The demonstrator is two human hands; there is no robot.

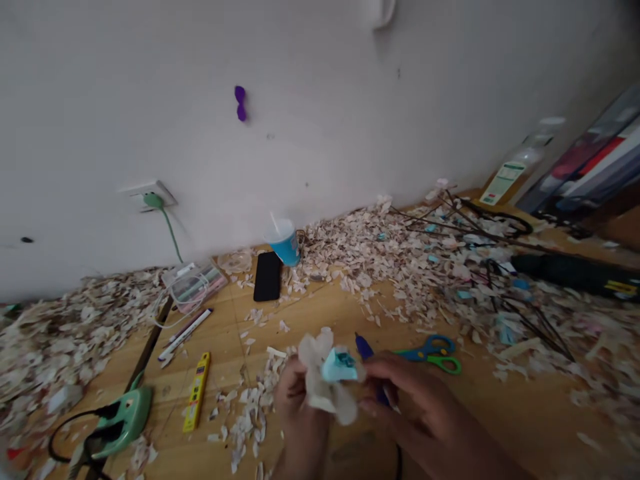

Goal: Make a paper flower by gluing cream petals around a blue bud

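In the middle foreground, a white-petalled handmade flower (pixel 320 373) with a light blue centre (pixel 340 365) is held up over the table. My left hand (pixel 300 407) is closed around its underside, and the stem end is hidden. At the flower's right edge, my right hand (pixel 415 400) has its fingers bent around what looks like a small pale petal, slightly blurred. A dark blue pen-shaped tool (pixel 364 345) lies partly behind my right hand. Blue and green scissors (pixel 435 353) rest just beyond that hand.
Pale petal scraps (pixel 360 247) heap along the wall and right side. A blue cup (pixel 285 241) stands by a black phone (pixel 267 276). Left are a yellow ruler-like strip (pixel 197 392), pens (pixel 185 335) and a green power strip (pixel 125 417). A bottle (pixel 515 167) and thin twigs (pixel 480 233) are right.
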